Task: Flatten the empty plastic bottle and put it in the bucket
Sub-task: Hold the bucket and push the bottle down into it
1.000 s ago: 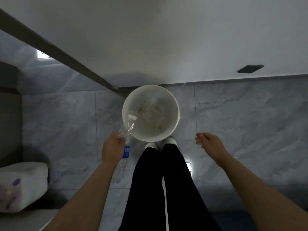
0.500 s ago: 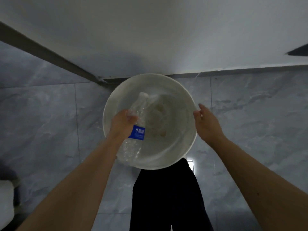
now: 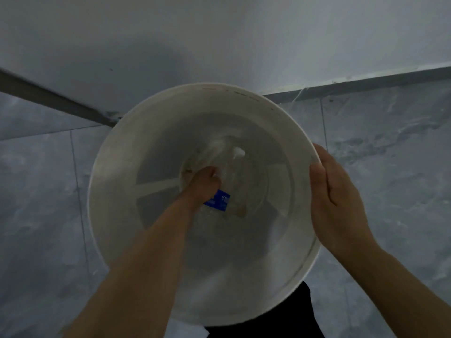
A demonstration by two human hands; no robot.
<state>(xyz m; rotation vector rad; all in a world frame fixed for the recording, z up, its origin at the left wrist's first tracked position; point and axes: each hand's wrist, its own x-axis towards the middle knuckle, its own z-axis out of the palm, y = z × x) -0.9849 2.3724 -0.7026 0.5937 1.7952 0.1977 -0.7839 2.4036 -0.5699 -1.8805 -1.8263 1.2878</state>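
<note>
- Inside the bucket (image 3: pixel 156 132): left hand (image 3: pixel 203 184) is reached deep down, close to the bottom, forearm crossing the near rim
- Left grip: fingers curled round the plastic bottle (image 3: pixel 225 184), holding it at about mid-body, just above the blue label (image 3: pixel 218 203)
- Bottle: clear, hard to trace against the pale bucket floor; white cap (image 3: pixel 238 152) points to the far side, label end sits nearer the camera
- Bottle lies at a slant, not upright; whether its body touches the bucket bottom, cannot tell, too blurred
- How flat the bottle is: cannot tell, the clear plastic gives no readable outline
- Bucket: white, round, fills the middle of the view, seen from straight above; brownish stains on the bottom near the left hand and just right of the label
- Light streaks run across the inner wall on the left and right sides
- Right hand (image 3: pixel 334 201) is at the right rim, outside the bucket, palm against the outer wall, thumb hooked over the rim edge
- Right grip: narrow clasp on the bucket rim, fingers extended along the wall rather than curled
- Both forearms bare, entering from the bottom of the view
- Floor (image 3: pixel 390 147): grey marble-look tiles with thin grout lines, on either side of the bucket
- White wall (image 3: pixel 219 32) behind, meeting the floor at a dark skirting strip (image 3: pixel 366 81); the bucket stands near the corner where 2 strips meet
- Black trouser leg (image 3: pixel 280 323) shows just below the bucket's near edge
</note>
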